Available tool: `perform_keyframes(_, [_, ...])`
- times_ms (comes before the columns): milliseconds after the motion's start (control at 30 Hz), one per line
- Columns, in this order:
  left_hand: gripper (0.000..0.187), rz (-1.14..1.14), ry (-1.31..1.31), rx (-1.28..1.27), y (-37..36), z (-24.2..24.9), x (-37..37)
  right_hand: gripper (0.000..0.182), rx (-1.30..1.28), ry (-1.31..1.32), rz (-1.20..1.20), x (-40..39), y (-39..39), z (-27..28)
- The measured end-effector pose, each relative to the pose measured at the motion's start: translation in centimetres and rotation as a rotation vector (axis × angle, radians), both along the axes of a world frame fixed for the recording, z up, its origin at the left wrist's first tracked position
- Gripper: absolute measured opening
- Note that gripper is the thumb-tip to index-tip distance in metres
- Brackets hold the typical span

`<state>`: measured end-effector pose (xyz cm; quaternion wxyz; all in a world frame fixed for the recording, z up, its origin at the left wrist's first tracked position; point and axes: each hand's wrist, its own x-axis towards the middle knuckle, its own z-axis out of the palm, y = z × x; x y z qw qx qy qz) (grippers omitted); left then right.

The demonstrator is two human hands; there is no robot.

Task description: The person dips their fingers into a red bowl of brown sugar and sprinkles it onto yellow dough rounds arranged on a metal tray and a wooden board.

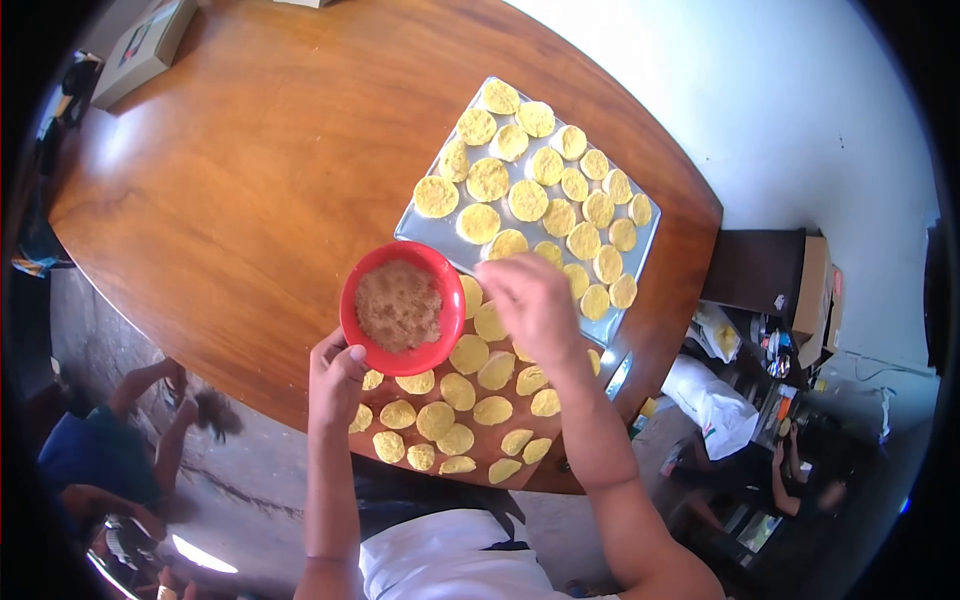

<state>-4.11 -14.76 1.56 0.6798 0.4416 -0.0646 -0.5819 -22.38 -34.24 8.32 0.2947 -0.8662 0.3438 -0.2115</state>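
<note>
A red bowl (405,363) of brown, crumbly, sugar-like stuff (398,305) is gripped at its lower left rim by my left hand (336,378), thumb over the edge. My right hand (537,306) hovers just right of the bowl, over the near edge of a metal tray (604,328). Its fingers are drawn together in a pinch, slightly blurred, and what they hold is too small to make out. Thick pale rounds with yellow tops (527,200) stand in rows on the tray. Flatter yellow discs (435,420) lie on the table near my body, partly hidden by my right forearm.
The wooden table (270,180) curves away to the left, with a cardboard box (145,50) at its far left. Two people, one at left (110,450) and one at right (750,480), are beyond the table. Boxes (815,300) and clutter stand at the right by the wall.
</note>
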Motion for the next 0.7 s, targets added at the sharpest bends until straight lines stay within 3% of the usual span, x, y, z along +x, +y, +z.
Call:
perform_keyframes(133, [0.052, 0.08, 0.004, -0.024, 0.8, -1.1, 1.4, 0.009, 0.005, 0.162, -0.186, -3.2, -3.4, -2.5])
perform_keyframes(367, [0.054, 0.19, -0.115, 0.01, 3.6, -2.6, 4.7, 0.01, -0.087, 0.194, -0.182, -4.0, -5.3, -7.1])
perform_keyframes(700, [0.054, 0.174, -0.113, 0.031, 4.1, -1.8, 4.1, 0.009, -0.079, 0.165, -0.202, -2.8, -5.3, -6.8])
